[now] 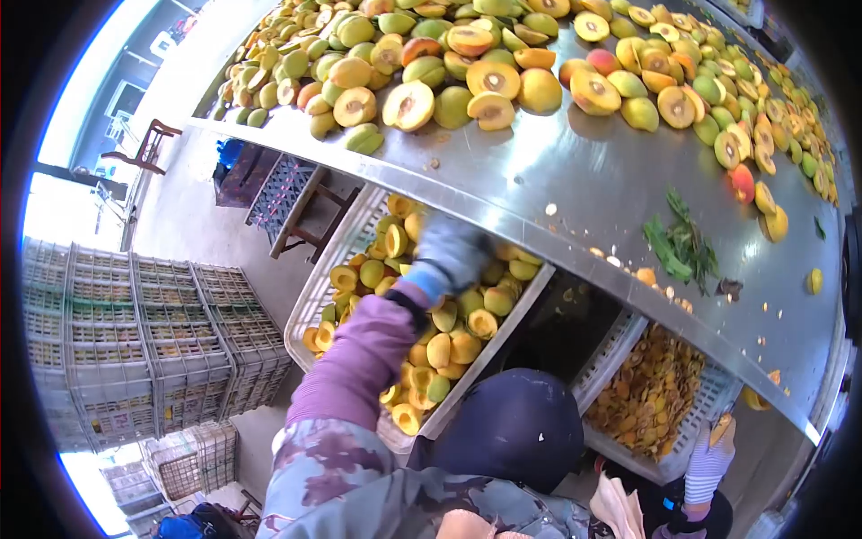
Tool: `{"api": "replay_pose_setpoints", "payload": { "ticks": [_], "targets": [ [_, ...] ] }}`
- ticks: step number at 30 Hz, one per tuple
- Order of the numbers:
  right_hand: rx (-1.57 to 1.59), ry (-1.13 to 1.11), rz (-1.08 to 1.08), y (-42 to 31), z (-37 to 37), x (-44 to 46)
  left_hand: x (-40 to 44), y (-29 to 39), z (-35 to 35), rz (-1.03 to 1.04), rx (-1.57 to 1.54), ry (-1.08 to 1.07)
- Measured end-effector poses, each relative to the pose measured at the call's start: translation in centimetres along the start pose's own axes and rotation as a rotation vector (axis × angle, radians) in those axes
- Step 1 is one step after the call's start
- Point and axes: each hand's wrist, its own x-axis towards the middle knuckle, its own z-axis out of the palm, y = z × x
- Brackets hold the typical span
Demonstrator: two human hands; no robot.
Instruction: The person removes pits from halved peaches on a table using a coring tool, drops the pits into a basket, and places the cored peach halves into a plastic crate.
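Note:
My left hand, in a grey-blue glove, reaches over a white plastic crate filled with hollowed yellow fruit halves that look like peaches or apricots. Motion blurs its fingers, and whether they hold a fruit half does not show. At the lower right, my right hand wears a striped glove and hangs beside a second crate of brown-orange pits or scraps. Its fingers look closed around a small yellowish-tan thing, too small to name.
A steel table bears many whole and halved fruits, green leaves and scattered pit bits. Its metal edge overhangs both crates. Stacked crates stand at left, near a low bench and a wooden chair.

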Motion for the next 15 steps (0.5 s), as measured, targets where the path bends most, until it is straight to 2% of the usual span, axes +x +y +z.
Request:
{"api": "replay_pose_setpoints", "payload": {
  "ticks": [2,4,6,12,14,15],
  "targets": [
    [-0.005,-0.008,-0.005,-0.9,-0.1,-0.7,-2.9,-4.5,3.4,-0.114,0.058,0.533],
    [0.020,0.025,-0.057,-0.4,0.2,-1.2,-5.1,-6.1,6.2,-0.109,0.058,0.458],
    [-0.065,0.044,-0.056,-0.1,-0.2,-1.5,-4.9,-6.7,8.1,-0.105,0.089,0.484],
    [-0.060,0.128,-0.069,-0.6,-2.0,-2.8,-3.6,-6.9,8.2,-0.110,0.054,0.590],
    [-0.017,0.142,-0.089,-0.3,-1.3,-3.0,-4.5,-6.1,8.5,-0.207,-0.024,0.591],
    [-0.007,0.146,-0.101,0.5,-1.3,-3.2,-6.3,-5.4,7.8,-0.128,0.001,0.531]
  ]
}}
